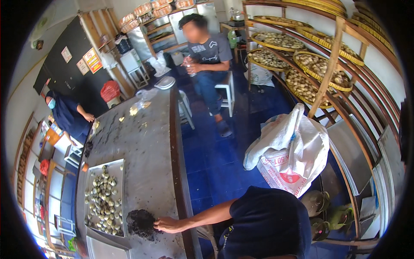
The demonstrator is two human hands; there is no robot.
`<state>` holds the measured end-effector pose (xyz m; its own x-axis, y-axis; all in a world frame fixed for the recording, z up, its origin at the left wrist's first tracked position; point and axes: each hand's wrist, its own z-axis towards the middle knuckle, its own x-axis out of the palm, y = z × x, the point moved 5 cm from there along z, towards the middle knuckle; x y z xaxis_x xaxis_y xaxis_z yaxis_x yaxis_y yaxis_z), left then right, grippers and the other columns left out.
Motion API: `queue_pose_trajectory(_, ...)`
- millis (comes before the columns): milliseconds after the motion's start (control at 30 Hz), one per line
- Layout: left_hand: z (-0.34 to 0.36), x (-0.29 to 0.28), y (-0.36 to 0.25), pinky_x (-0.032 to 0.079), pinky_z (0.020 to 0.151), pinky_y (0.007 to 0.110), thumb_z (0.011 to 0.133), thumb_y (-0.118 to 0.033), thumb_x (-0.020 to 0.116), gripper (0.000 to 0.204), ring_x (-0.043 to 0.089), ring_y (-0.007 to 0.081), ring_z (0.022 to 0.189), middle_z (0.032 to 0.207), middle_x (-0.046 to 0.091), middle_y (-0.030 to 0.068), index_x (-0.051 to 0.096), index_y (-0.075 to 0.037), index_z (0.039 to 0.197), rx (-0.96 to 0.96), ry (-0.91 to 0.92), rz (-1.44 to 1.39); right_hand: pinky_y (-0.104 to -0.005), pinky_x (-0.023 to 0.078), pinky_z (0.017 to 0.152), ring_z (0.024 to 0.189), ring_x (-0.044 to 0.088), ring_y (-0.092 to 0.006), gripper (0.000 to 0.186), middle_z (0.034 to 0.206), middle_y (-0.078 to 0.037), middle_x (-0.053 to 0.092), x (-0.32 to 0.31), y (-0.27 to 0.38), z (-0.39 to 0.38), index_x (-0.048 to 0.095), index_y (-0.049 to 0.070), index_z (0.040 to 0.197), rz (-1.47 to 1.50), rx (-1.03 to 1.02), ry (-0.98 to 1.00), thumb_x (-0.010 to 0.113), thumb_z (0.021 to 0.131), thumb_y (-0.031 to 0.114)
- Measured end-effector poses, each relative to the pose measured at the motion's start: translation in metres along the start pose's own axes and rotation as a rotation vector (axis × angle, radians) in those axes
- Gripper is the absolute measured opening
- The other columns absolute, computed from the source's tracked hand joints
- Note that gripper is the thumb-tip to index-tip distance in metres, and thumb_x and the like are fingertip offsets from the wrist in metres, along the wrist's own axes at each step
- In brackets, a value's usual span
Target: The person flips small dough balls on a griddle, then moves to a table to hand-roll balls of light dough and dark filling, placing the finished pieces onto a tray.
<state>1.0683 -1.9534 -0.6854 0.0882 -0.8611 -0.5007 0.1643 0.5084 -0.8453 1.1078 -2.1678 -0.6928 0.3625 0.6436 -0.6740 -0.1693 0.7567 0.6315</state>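
Note:
From the right, my right forearm reaches over the table (146, 172). My right hand (168, 225) is at the near edge of a dark, crumbly pile (141, 224). Its fingers are curled together, and whatever they hold is hidden. Beyond the pile lies a shallow metal tray (119, 168) with many small round pale things with dark patches (103, 203). Only a sliver of skin shows at the lower edge, which looks like my left hand (164, 257); its fingers cannot be made out.
A large white sack (293, 159) stands on the blue floor (215, 168). Wooden racks (330, 64) hold round woven trays (280, 42) of pale bulbs. One person (209, 56) sits on a stool; another (64, 110) stands across the table. A metal sheet (105, 248) lies by the tray.

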Motion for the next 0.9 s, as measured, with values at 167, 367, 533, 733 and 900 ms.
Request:
queue_pose_trajectory(167,-0.001,0.007,0.018,0.049,0.084,0.035,0.09,-0.016,0.059,0.03,0.058,0.0212,0.102,0.113,0.062,0.0185,0.061,0.002,0.114,0.04,-0.054,-0.048,-0.0402,0.046,0.096,0.113,0.052,-0.0318,0.037,0.128,-0.017,0.055,0.018,-0.025,-0.01,0.056,0.003,0.127,0.018,-0.02,-0.007,0.048,0.095,0.021)
queue_pose_trajectory(367,0.011,-0.006,0.064,0.043,0.092,0.042,0.09,-0.009,0.055,0.025,0.049,0.0295,0.113,0.121,0.053,0.0209,0.057,0.003,0.113,0.127,-0.145,-0.135,-0.0399,0.047,0.083,0.089,0.058,-0.0317,0.04,0.101,-0.013,0.061,-0.03,0.011,-0.01,0.063,0.004,0.117,0.02,-0.143,-0.066,0.054,0.078,-0.001)
queue_pose_trajectory(533,0.013,-0.016,-0.011,0.045,0.084,0.045,0.089,-0.01,0.055,0.012,0.056,0.0369,0.095,0.104,0.06,0.021,0.059,-0.001,0.096,0.197,-0.006,0.233,-0.0413,0.046,0.088,0.095,0.06,-0.0342,0.039,0.109,-0.016,0.065,-0.032,-0.014,-0.004,0.065,0.004,0.117,0.33,-0.086,-0.107,0.06,0.079,-0.003)
queue_pose_trajectory(733,0.005,-0.034,0.013,0.047,0.082,0.046,0.095,-0.015,0.051,0.02,0.059,0.0411,0.097,0.103,0.063,0.0236,0.053,0.001,0.106,0.078,-0.226,0.254,-0.0413,0.046,0.088,0.093,0.058,-0.0358,0.037,0.105,-0.017,0.063,-0.02,-0.002,-0.008,0.064,0.005,0.119,0.246,-0.237,-0.203,0.063,0.082,0.003)
queue_pose_trajectory(900,0.033,-0.041,0.008,0.047,0.075,0.049,0.1,-0.029,0.04,0.032,0.061,0.0433,0.087,0.092,0.064,0.0243,0.052,0.0,0.095,-0.033,-0.015,0.458,-0.045,0.044,0.089,0.103,0.053,-0.0387,0.037,0.115,-0.021,0.058,-0.024,-0.015,-0.005,0.064,0.006,0.121,0.364,-0.082,-0.004,0.065,0.084,0.01)
